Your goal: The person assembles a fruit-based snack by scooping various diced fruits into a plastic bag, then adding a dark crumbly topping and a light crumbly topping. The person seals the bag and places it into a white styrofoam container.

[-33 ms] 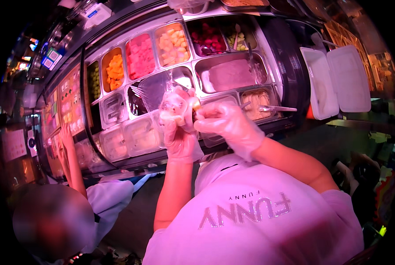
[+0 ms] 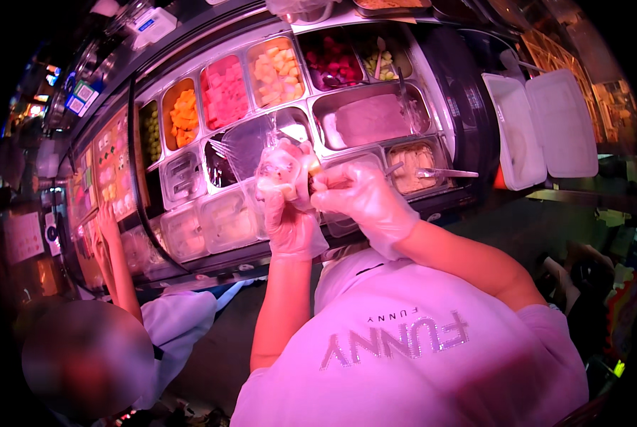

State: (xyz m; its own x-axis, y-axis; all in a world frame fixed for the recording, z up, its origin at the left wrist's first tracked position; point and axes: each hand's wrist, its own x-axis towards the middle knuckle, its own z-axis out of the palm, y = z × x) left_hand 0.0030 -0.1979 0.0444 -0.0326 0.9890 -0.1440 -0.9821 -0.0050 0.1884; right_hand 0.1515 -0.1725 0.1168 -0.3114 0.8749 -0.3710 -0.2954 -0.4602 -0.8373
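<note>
Topping counter (image 2: 468, 128) is curving across the top, trays packed edge to edge, little open room. Both gloved hands are meeting above its front rim: left hand (image 2: 286, 213) is gripping a clear plastic bag (image 2: 279, 171), right hand (image 2: 361, 196) is pinching closed at the bag's side.

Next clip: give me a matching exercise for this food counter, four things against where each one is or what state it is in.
Things:
1. clear plastic bag
2. white hinged container
3. orange fruit tray
4. steel tray with pale pink filling

Places or states:
A. lying open at the counter's right end
B. held up in the gloved left hand
C. in the back row, toward the left
D. middle row, beyond the right hand

Pairs: 1-B, 2-A, 3-C, 4-D
</note>
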